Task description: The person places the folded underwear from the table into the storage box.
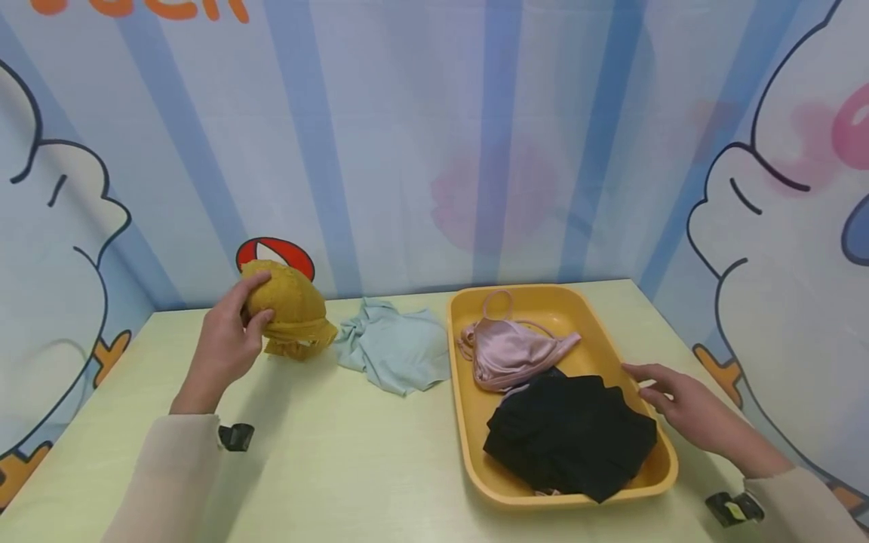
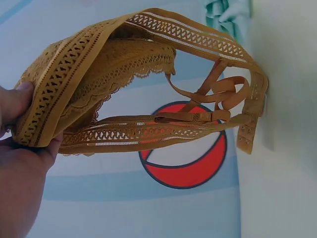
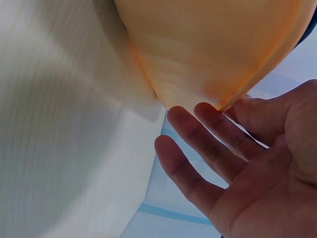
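A mustard-yellow lace bra (image 1: 288,302) hangs above the table at the left, pinched between the thumb and fingers of my left hand (image 1: 227,335). Its band and straps dangle in the left wrist view, with the hook end (image 2: 250,124) lowest beside the table. My right hand (image 1: 692,407) is at the right side of a yellow plastic tray (image 1: 468,445), fingers loosely extended against or very near its rim; exact contact is unclear. Inside the tray lie a pink satin bra (image 1: 512,351) and a bunched black garment (image 1: 570,437), which partly covers other fabric.
A pale mint-green cloth garment (image 1: 394,347) lies crumpled on the table (image 1: 353,467), just left of the tray. Behind the table's back edge hangs a blue-striped curtain backdrop (image 1: 407,151) with cartoon figures.
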### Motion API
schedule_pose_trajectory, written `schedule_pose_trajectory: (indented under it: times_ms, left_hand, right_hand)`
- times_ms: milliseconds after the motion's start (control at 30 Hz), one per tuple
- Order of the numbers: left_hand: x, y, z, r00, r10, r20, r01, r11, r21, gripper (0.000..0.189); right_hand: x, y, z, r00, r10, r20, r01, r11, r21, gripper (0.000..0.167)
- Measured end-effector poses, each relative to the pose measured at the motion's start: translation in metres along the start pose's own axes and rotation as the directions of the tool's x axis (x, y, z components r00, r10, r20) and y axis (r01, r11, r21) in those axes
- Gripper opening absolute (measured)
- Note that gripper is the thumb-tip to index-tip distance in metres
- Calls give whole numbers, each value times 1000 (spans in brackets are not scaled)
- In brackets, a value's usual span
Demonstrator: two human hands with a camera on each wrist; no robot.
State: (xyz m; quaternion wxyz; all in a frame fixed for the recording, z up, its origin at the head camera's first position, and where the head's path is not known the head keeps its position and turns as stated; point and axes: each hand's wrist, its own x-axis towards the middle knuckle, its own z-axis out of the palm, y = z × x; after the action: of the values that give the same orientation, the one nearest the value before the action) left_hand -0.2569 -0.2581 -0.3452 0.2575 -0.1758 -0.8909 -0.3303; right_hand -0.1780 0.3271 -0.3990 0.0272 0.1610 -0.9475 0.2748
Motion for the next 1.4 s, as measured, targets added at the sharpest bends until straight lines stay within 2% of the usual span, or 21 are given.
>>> schedule_pose_trajectory:
  times_ms: [167,300,500,600,733,900,1067,1233,1400]
  left_hand:
    - [2,13,-1,991,111,-82,-108,994,31,56]
    - [6,27,1,972,193,-131,-192,981,27,56]
    - [12,55,5,945,285,-160,-288,958,3,58]
    - [16,71,8,928,324,-184,-332,943,-14,59]
    - [21,92,14,897,379,-229,-399,916,-47,59]
    - [25,114,25,866,423,-267,-457,886,-76,57]
    - [32,131,42,844,442,-306,-500,854,-146,55]
    - [42,150,69,822,469,-322,-545,812,-210,51]
    - [51,170,105,806,527,-270,-587,774,-238,46]
  right_hand:
    - [0,0,0,1000,7,-2,-7,1000,-1,37]
    - [0,-2,-1,1000,10,2,-10,1000,8,37]
    - [-1,-3,-2,1000,12,6,-12,1000,12,37]
    - [-1,-3,-2,1000,13,4,-13,1000,8,37]
    - [-1,-4,-2,1000,20,2,-20,1000,14,37]
    - [0,-5,-2,1000,18,9,-18,999,30,37]
    - [2,-3,-2,1000,10,14,-10,1000,24,36]
    - [2,-1,-1,1000,19,10,-19,1000,25,36]
    - [0,0,-1,1000,30,-2,-30,999,37,37]
